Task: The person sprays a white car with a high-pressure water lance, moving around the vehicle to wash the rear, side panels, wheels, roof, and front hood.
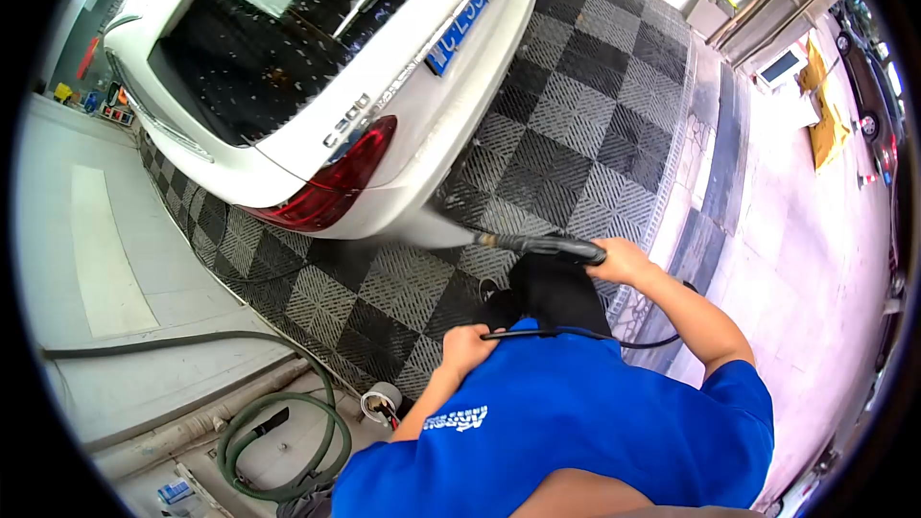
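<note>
My right hand (622, 261) is wrapped round the grip of a black pressure washer gun (549, 247), which points left. From its nozzle a white fan of water (427, 227) sprays at the rear bumper corner of a white car (413, 149), below the red tail light (336, 177). Closed round a thin black hose (566, 332) at my waist is my left hand (467, 350). The hose runs across my blue shirt toward my right side. Water drops cover the dark rear window (278, 48).
Black and grey grid tiles (566, 125) cover the floor under and behind the car. A coiled green hose (225, 451) lies at the lower left, near a small round container (381, 401). Along the left runs a white wall (106, 230). A dark car (868, 86) stands outside at the right.
</note>
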{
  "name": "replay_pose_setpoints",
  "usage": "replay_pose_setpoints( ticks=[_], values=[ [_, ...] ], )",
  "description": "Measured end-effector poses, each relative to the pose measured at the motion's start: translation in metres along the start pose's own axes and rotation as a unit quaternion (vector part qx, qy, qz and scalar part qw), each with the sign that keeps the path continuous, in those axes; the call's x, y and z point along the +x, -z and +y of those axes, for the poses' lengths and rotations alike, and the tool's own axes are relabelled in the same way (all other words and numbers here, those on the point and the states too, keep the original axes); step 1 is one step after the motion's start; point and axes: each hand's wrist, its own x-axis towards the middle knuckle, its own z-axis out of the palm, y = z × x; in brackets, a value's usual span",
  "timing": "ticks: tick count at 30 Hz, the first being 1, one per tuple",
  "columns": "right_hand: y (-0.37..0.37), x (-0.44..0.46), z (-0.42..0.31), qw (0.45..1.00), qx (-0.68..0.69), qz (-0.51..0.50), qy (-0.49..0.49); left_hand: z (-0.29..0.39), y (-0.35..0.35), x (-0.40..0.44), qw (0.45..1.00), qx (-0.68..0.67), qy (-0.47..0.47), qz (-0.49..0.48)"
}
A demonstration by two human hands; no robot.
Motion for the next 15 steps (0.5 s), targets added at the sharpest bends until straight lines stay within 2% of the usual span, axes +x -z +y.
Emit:
replay_pose_setpoints(
  ticks=[2,4,6,8,9,12,15],
  values=[
    [0.007,0.009,-0.003,0.998,-0.047,-0.030,0.007,0.015,0.007,0.020,0.999,0.027,-0.038,-0.001],
    [0.023,0.028,0.019,0.999,-0.012,0.036,0.036,0.030,0.009,0.044,0.998,0.038,-0.040,-0.027],
    [0.058,0.049,0.039,0.992,0.004,0.124,-0.002,0.051,0.007,0.070,0.998,0.048,-0.028,-0.030],
    [0.087,0.076,0.071,0.977,-0.048,0.200,-0.057,0.075,-0.002,0.099,0.998,0.058,-0.008,-0.031],
    [0.105,0.082,0.084,0.969,-0.064,0.235,-0.035,0.090,-0.008,0.114,0.999,0.041,-0.013,-0.015],
    [0.155,0.087,0.115,0.977,-0.102,0.188,0.006,0.151,-0.026,0.161,0.999,0.030,0.027,-0.029],
    [0.210,0.072,0.140,0.990,-0.067,0.078,0.100,0.222,-0.049,0.204,0.996,0.002,0.032,-0.082]
  ],
)
